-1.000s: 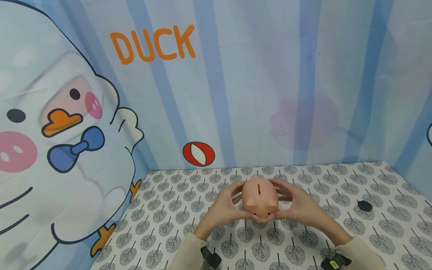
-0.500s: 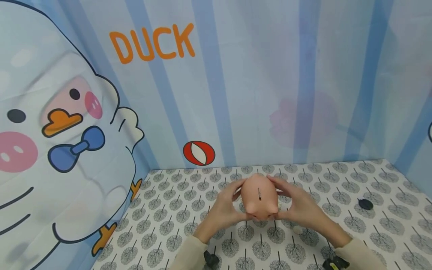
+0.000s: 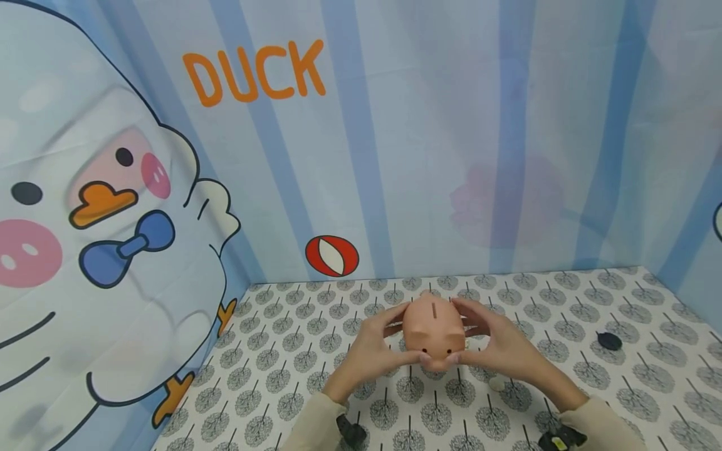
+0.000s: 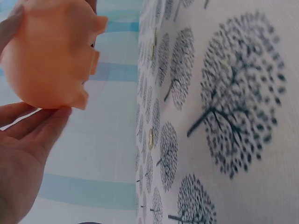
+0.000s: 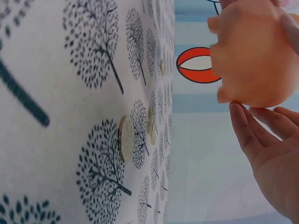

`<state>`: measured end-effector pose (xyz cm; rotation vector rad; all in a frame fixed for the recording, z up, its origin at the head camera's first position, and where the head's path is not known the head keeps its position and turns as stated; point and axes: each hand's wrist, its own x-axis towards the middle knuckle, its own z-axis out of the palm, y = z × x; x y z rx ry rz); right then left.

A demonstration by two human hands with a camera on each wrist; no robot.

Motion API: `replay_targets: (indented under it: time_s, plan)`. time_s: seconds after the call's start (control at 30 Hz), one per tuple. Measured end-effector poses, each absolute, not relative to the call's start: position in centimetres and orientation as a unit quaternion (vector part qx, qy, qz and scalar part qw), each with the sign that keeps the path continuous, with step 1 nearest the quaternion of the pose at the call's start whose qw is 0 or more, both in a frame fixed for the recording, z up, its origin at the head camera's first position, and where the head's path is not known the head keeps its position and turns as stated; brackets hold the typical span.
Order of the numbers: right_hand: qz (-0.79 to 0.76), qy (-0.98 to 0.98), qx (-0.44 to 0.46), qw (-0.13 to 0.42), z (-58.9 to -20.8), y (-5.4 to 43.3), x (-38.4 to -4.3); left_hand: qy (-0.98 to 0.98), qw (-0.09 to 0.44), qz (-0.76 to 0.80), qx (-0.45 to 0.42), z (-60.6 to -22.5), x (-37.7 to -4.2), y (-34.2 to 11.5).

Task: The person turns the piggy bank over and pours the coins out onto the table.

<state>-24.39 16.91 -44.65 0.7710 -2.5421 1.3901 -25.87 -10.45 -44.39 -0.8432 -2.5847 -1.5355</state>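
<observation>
A salmon-pink piggy bank with a coin slot on its back is held between both hands. Its snout points toward me, and the eyes show. My left hand grips its left side, thumb near the snout and fingers farther back. From the other side my right hand holds it the same way. Both wrist views show the piggy bank raised off the tabletop, its stubby feet facing the cloth. In the right wrist view a coin lies on the cloth, with other coins beyond it.
The table wears a white cloth printed with grey trees. A small black oval object lies on the right side. One coin is near the right wrist. Behind the table hangs a blue striped curtain with duck artwork.
The piggy bank tipped snout-down half a second ago, hiding its eyes, and has since rocked back so the face shows again. Both hands kept their grip and stayed in nearly the same place.
</observation>
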Motion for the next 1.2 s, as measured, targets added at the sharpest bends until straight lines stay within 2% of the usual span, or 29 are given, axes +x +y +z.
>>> replay_targets:
  time_s: [0.17, 0.47, 0.8, 1.2]
  plan:
    - [0.465, -0.849, 0.243, 0.061, -44.5, 16.8, -24.4, -0.818, -0.006, -0.523, -0.238, -44.4, -26.3, -10.1]
    - [0.480, -0.854, 0.196, 0.042, -43.6, 16.0, -24.4, -0.843, 0.039, -0.496, -0.203, -44.4, -27.0, -9.5]
    - [0.518, -0.841, 0.153, -0.015, -42.8, 15.4, -24.8, -0.830, -0.030, -0.539, -0.142, -43.7, -27.2, -8.9]
    - [0.521, -0.834, 0.176, -0.041, -42.8, 16.0, -24.9, -0.839, -0.043, -0.518, -0.162, -43.6, -27.4, -9.2]
